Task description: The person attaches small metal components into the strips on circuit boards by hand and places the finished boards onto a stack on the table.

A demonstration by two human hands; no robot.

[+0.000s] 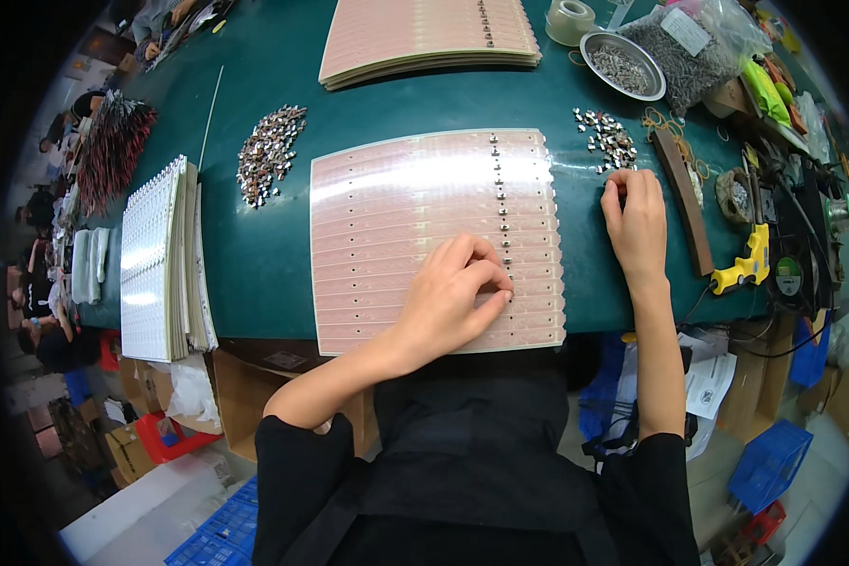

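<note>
A pale pink circuit board panel (415,198), divided into narrow strips, lies flat on the green table in front of me. A column of small metal parts (501,196) runs down its right side, with bare dark holes lower down. My left hand (457,292) rests over the panel's lower right, thumb and fingertips pinched together at that column; whatever they hold is too small to make out. My right hand (638,212) is off the panel's right edge, fingers curled together just below a loose pile of small metal parts (608,137). Its fingertips hide anything between them.
Another pile of metal parts (270,156) lies left of the panel. A panel stack (429,64) sits at the back, with white panels (160,259) standing at left. On the right are a metal bowl of pins (623,66), a brown bar (681,200) and a yellow glue gun (745,261).
</note>
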